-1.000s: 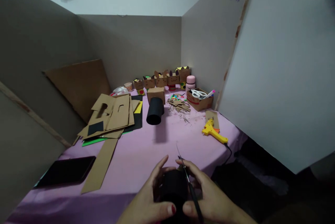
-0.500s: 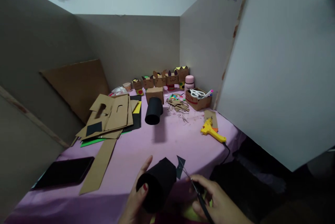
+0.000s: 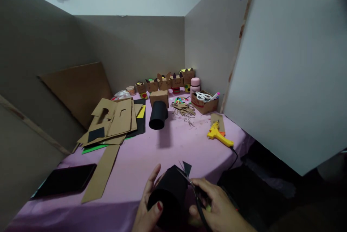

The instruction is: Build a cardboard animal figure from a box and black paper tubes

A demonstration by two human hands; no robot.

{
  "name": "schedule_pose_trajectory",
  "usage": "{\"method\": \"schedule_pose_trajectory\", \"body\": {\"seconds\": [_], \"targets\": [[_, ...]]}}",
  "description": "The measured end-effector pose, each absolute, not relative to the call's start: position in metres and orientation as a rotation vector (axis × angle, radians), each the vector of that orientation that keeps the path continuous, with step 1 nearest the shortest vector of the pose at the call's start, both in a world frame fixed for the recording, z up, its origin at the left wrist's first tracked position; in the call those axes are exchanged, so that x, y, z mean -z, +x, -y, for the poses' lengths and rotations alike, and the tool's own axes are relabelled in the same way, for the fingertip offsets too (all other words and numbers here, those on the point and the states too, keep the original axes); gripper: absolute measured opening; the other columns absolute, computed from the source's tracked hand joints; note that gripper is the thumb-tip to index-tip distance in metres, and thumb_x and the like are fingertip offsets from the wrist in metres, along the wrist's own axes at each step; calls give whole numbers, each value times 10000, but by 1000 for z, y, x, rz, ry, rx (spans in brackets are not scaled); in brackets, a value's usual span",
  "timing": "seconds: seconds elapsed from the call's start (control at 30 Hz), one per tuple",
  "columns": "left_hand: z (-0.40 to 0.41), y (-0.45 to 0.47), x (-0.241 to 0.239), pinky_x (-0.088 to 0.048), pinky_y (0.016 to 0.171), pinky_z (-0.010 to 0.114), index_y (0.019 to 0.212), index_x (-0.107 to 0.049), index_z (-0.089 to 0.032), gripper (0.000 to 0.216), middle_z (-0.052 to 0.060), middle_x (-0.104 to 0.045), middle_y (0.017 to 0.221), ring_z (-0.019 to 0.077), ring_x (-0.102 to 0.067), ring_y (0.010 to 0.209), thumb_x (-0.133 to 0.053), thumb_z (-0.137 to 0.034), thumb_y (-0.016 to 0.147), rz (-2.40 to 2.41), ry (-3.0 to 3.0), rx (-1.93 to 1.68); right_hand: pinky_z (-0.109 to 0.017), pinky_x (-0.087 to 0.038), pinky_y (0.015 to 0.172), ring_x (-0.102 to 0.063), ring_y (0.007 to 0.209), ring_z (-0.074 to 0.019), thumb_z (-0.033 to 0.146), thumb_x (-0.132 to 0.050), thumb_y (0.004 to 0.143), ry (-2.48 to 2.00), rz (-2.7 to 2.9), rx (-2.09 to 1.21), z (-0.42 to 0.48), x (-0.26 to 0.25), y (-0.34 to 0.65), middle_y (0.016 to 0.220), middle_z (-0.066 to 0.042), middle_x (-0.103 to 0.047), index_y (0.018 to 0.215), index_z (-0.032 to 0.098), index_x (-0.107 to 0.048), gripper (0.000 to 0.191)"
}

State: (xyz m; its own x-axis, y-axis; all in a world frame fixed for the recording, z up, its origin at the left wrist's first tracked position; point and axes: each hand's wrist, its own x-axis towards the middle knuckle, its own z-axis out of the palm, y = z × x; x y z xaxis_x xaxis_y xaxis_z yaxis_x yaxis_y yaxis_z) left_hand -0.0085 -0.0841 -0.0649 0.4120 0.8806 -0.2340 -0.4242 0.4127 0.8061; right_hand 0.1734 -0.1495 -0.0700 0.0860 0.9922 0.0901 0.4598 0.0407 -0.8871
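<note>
My left hand (image 3: 151,203) is wrapped round a black paper tube (image 3: 170,188), its thumb pressed at the near open end. In my right hand (image 3: 210,201) is a pair of scissors (image 3: 199,203) with dark handles. Their blades are parted and lie at the tube's far edge; whether they bite into the paper I cannot tell. Just beyond the blades, a small dark paper scrap (image 3: 187,168) lies on the purple cloth. Farther off, another black paper tube (image 3: 157,115) stands in front of a small cardboard box (image 3: 159,98).
Cardboard sheets (image 3: 119,116) and a dark tablet-like slab (image 3: 65,180) lie left. A yellow glue gun (image 3: 219,136) with its cord is at right, below a box (image 3: 205,106) holding white scissors. Cardboard figures (image 3: 164,83) line the back; panels enclose the table.
The black tube in my left hand has moved right and slightly nearer. The scissors' blades have opened and shifted left, onto the tube's far edge.
</note>
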Motion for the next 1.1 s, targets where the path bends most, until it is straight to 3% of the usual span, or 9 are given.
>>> {"method": "schedule_pose_trajectory", "body": {"seconds": [0.27,0.93,1.1], "targets": [[85,-8,66,-424,985,472,1385,-386,-300,1060,131,-528,1352,410,-521,1194,-864,-510,463,-711,725,-950,-277,-463,710,-624,739,-198,355,-699,701,-1644,1549,-769,151,67,179,917,-36,-717,1059,251,-679,374],[84,-8,69,-465,932,470,1394,-377,-294,1097,148,-571,1297,419,-554,1151,-871,-524,442,-729,723,-952,-239,-446,632,-644,694,-194,344,-634,761,-1651,1560,-772,152,70,182,783,-14,-725,957,217,-707,246],[85,-8,65,-437,975,453,1377,-399,-310,1068,129,-537,1347,404,-522,1196,-871,-523,443,-714,734,-954,-256,-461,689,-633,760,-196,284,-657,710,-1625,1522,-820,154,68,187,935,-31,-719,1126,233,-656,419]]}}
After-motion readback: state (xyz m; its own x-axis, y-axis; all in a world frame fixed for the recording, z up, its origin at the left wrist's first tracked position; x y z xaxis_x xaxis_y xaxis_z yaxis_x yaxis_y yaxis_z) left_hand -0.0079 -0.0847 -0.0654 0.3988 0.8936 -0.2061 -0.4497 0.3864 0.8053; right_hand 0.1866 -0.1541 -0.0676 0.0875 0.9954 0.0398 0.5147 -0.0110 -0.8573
